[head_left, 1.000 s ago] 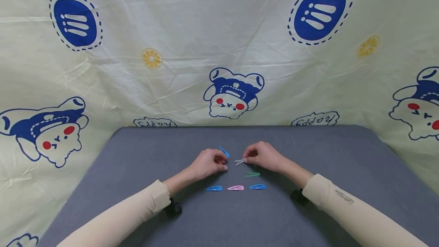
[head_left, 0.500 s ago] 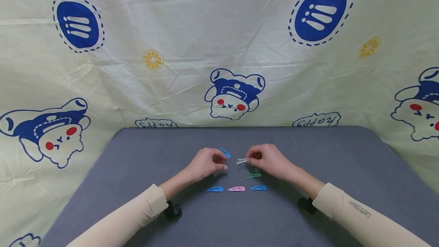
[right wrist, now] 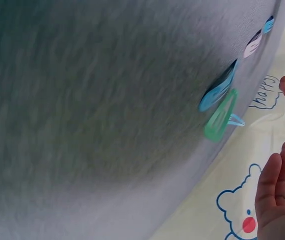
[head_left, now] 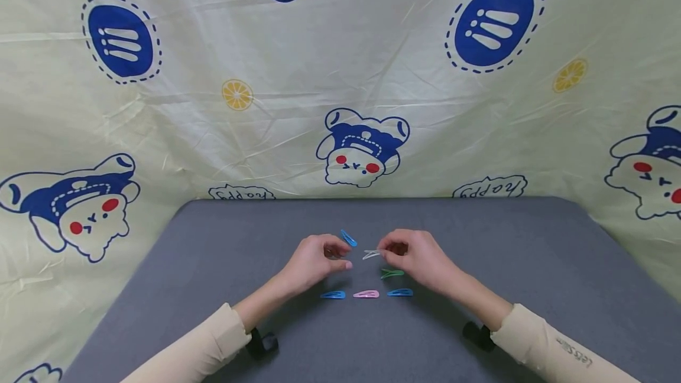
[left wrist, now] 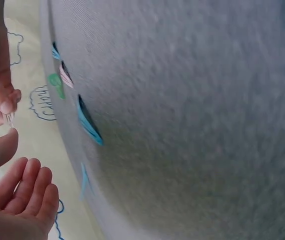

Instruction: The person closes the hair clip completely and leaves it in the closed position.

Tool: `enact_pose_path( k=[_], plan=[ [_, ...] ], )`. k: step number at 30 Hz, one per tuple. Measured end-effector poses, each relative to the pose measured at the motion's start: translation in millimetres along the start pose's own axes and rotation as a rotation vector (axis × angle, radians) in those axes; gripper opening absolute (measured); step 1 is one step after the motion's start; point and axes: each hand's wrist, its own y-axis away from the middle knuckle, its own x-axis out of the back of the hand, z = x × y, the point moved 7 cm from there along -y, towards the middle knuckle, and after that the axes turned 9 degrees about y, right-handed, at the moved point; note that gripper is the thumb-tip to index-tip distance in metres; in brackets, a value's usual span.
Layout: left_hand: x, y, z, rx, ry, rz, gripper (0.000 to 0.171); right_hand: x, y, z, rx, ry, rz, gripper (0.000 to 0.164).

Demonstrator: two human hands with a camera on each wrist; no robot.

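My right hand (head_left: 425, 257) pinches a white snap hair clip (head_left: 371, 254) by one end, its two parts spread in a V. Facing it, my left hand (head_left: 314, 262) holds nothing, thumb and fingers apart, as the left wrist view also shows. A blue hair clip (head_left: 348, 238) lies slanted just beyond the left fingers. Under the right hand sits a green hair clip (head_left: 392, 273), its parts spread. Closer to me, a row holds a blue clip (head_left: 333, 295), a pink clip (head_left: 366, 294) and another blue clip (head_left: 400, 292).
A grey cloth-covered table (head_left: 340, 347) spreads beneath both arms. Behind it hangs a pale printed curtain (head_left: 287, 135). Dark bands with wrist cameras (head_left: 260, 344) sit near each cuff.
The white clip stays in my right hand, which turns slightly and comes a little nearer to me. My left hand shifts slightly back, with thumb and fingers spread wider. The lying clips keep their places.
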Motion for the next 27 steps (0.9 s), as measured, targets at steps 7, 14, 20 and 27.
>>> enact_pose_path(
  k=[7, 14, 20, 27],
  plan=[
    [1.0, 11.4, 12.5, -0.031, 0.068, 0.008, 0.030, 2, 13, -15, 0.004, -0.026, 0.070, 0.010],
    [-1.6, 19.7, 17.2, -0.066, 0.106, -0.014, 0.031, 10, 29, -24, -0.039, -0.073, 0.156, 0.009],
    [0.7, 30.2, 25.7, -0.042, 0.120, 0.018, 0.031, 17, 41, -33, -0.077, -0.068, 0.208, 0.015],
    [1.0, 41.6, 36.1, -0.031, 0.118, 0.057, 0.028, 20, 53, -42, -0.074, -0.080, 0.240, 0.017]
  ],
)
